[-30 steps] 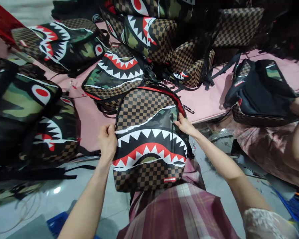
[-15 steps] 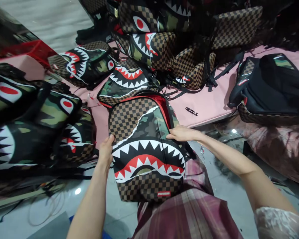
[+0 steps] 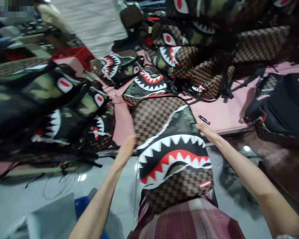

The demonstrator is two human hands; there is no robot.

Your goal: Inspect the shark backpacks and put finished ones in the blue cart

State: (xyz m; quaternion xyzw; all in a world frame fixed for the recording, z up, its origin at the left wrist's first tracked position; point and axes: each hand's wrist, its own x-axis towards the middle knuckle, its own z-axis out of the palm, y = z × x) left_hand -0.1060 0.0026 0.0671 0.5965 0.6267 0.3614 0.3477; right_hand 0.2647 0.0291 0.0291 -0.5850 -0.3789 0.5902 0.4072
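A brown checkered backpack point(image 3: 164, 146) with a camouflage top and a white-and-red shark mouth stands upright on my lap in the head view. My left hand point(image 3: 127, 147) grips its left edge, fingers curled round the side. My right hand point(image 3: 206, 130) holds the right edge near the top, fingers flat against the fabric. The picture is smeared by motion.
A low pink table point(image 3: 221, 114) carries a heap of similar shark-mouth backpacks point(image 3: 151, 83), with more stacked at the left point(image 3: 49, 109). A black backpack point(image 3: 281, 103) lies at the right. A small black clip point(image 3: 203, 119) rests on the pink surface. A red crate point(image 3: 74, 54) stands behind.
The view has swung left and tilted. The backpack has tipped to the right in my hands, its red lining no longer showing, and both hands have kept hold of its sides.
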